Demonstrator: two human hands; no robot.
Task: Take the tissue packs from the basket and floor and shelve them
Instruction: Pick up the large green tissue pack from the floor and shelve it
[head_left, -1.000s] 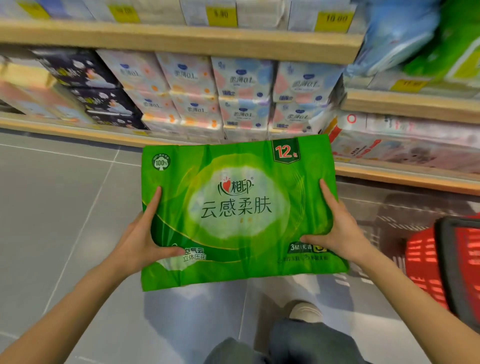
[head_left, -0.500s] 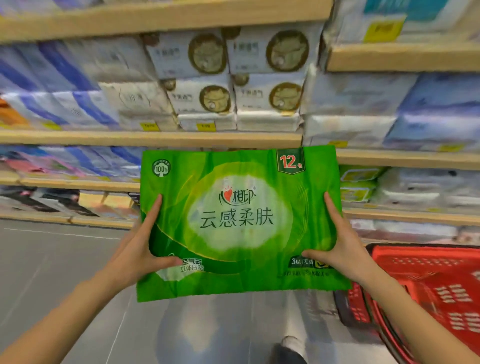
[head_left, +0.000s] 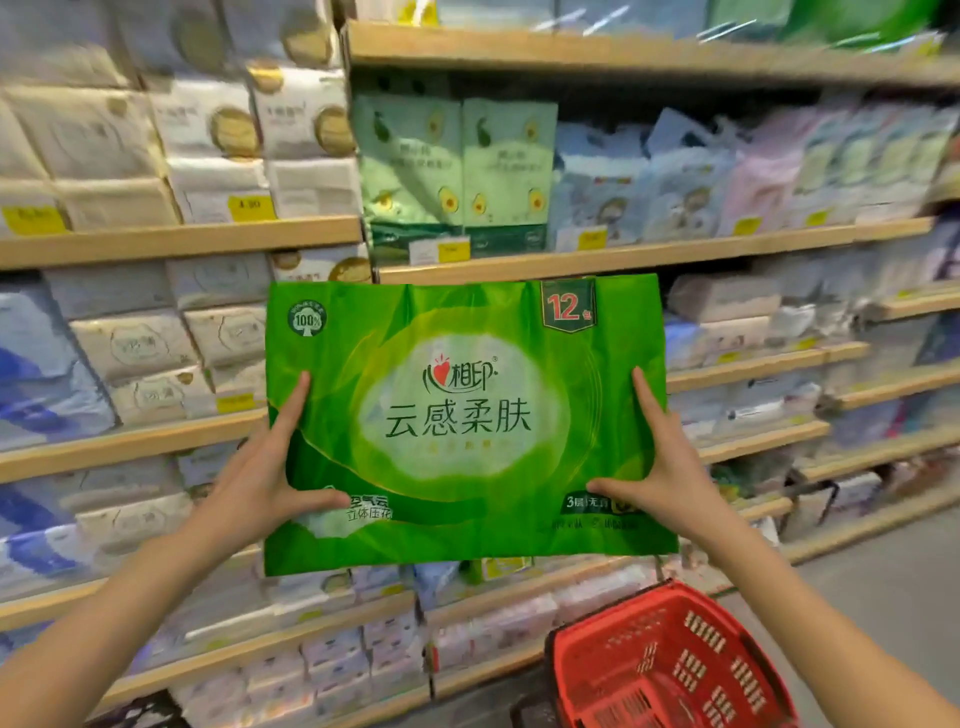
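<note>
A large green tissue pack (head_left: 462, 415) with a white oval label and a "12" badge is held flat in front of the shelves at chest height. My left hand (head_left: 260, 483) grips its left edge, thumb across the lower front. On the opposite edge my right hand (head_left: 670, 478) grips the same way. Below right stands the red plastic basket (head_left: 670, 660); the part of its inside that shows holds nothing.
Wooden shelves (head_left: 182, 241) packed with white, blue and pastel tissue packs fill the view. Green avocado-print packs (head_left: 457, 171) stand on an upper shelf just above the held pack. Grey floor (head_left: 883, 587) shows at the lower right.
The green pack has been raised from near the floor to shelf height, and the view has tilted up from the floor to the upper shelves. Both hands keep the same grip.
</note>
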